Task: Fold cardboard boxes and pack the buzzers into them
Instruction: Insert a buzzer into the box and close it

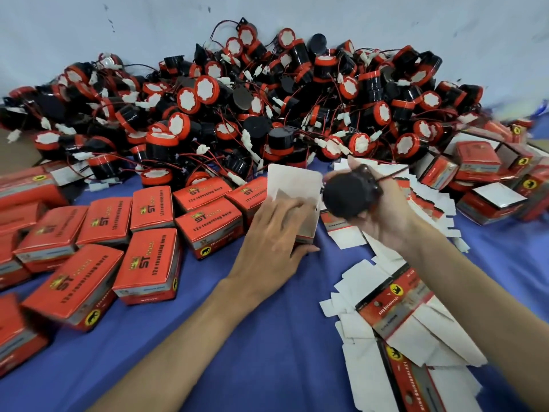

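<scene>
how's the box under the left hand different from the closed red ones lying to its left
The box under the left hand has its top flap up, showing its white inside; the closed boxes are shut, showing only printed red faces. The left hand holds the open box, while nothing touches the closed ones. The right hand holds a black buzzer beside the open box. All rest on the blue cloth.

Bare blue cloth [261, 337] between boxes [148, 263]

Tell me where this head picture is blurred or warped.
Head view: wide-angle bending curves the buzzer pile and the arms; motion blur smears the boxes at the right edge and the far-left ones; the centre, with the hands, is fairly sharp; lighting is even, with no glare.
</scene>
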